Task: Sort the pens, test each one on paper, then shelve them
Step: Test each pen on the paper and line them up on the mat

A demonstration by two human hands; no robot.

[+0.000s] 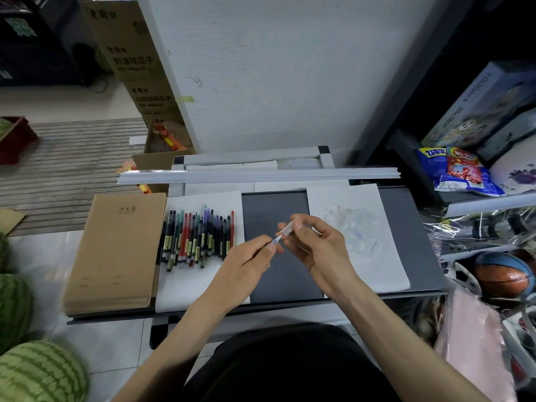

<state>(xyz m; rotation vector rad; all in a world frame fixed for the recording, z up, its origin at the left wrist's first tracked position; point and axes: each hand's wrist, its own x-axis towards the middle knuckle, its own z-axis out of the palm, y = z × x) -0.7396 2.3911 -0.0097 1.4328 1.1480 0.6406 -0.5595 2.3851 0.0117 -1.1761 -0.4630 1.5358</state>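
We've got the left hand [249,258] w/ fingers curled round a slim blue-tipped pen [275,240], tip bare. The right hand [314,245] pinches a clear plastic cap [288,228] btwn thumb and fingertips, just beside that tip. Both sit above the dark grey desk top [275,204]. We can't tell if the cap is going on or coming off. Risks, as we judge them: the light pinch could let the cap slip and roll off the desk edge. The bare tip is close enough to ink a finger. A forearm reaching across could nudge the row of mixed-colour pens [197,237] and undo the sorting. This pen could also get shelved untested if it skips the scribbled white test sheet [377,265] on the right. Counts: 1 pen in hand, 1 cap, approx. 17 pens in the row (they overlap, so not firm) lying on a plain white sheet [203,282], so 2 sheets total. There's also 1 stack of brown paper notebooks [116,250], no. of books unclear.
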